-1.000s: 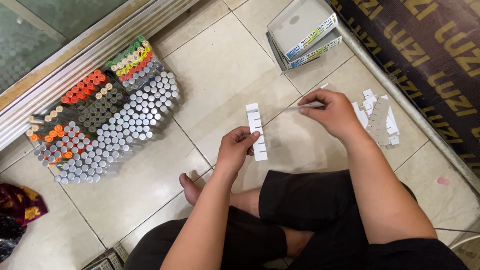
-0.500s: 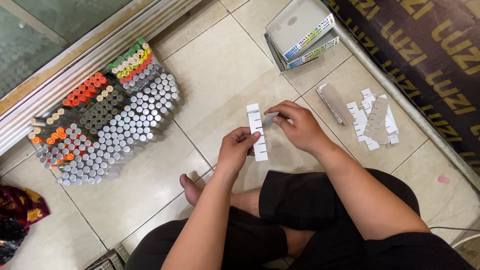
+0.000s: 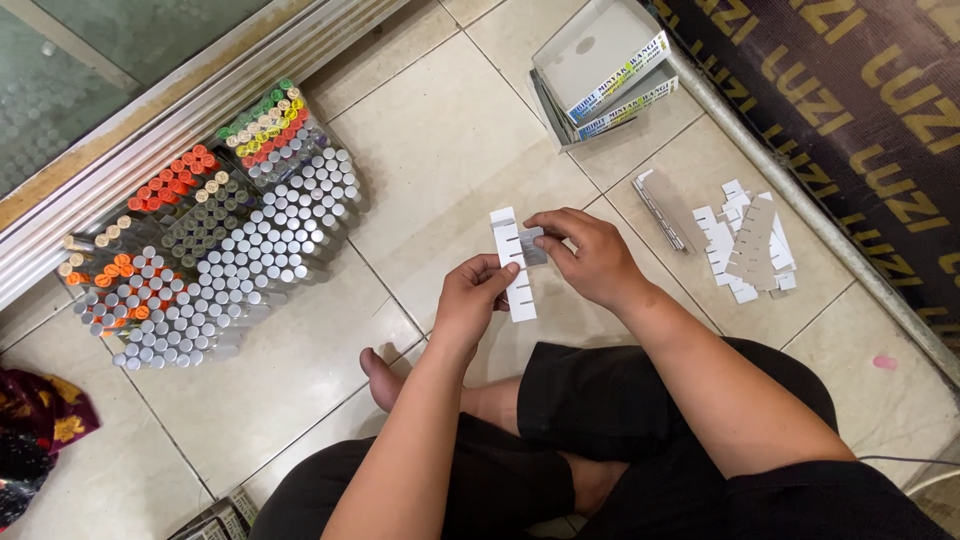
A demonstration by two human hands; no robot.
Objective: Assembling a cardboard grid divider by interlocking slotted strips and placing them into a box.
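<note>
Where tiled floor [image 3: 440, 140] meets glass door [image 3: 90, 60], vials [image 3: 210, 250] clustered.

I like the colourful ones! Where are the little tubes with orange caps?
In the head view, the orange-capped tubes stand on the tiled floor at the person's left, beside the silver-capped tubes, near the window rail.

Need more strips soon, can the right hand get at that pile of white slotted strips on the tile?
Probably yes: the pile of strips lies uncovered just beyond the right hand, with only bare tile between.

The right hand [image 3: 590, 258] hides most of the small grey piece [image 3: 532, 246]. The patterned cloth [image 3: 35, 435] runs off the left edge.
</note>
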